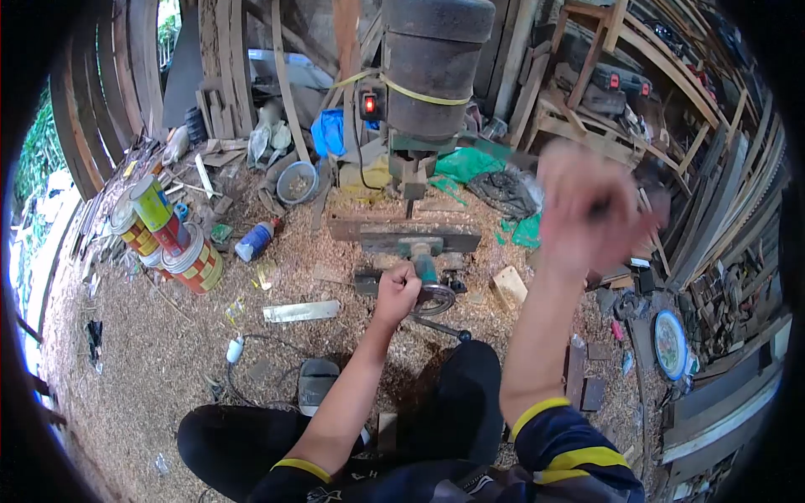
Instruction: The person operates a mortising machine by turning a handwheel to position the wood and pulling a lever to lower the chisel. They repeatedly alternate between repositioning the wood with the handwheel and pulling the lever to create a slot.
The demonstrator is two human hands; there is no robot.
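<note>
A mortising or drilling machine with a dark motor housing [428, 75] stands ahead of me. Its narrow bit [409, 208] points down at a wooden piece [402, 230] lying crosswise in the vise. My left hand [397, 293] is closed in a fist at the left rim of the metal handwheel [434, 300], below the vise; its grip hides part of the wheel. Raised at the right, my right hand [599, 205] is smeared by motion. Its fingers curl round the dark end of a lever [521, 158] that runs out from the machine.
Paint cans [197, 264] are stacked at the left, near a blue bottle [254, 241]. A pale board [302, 312] and a wood block [509, 287] lie on the shavings-covered floor. A round blue-rimmed dish [670, 344] and stacked planks [713, 210] are at the right.
</note>
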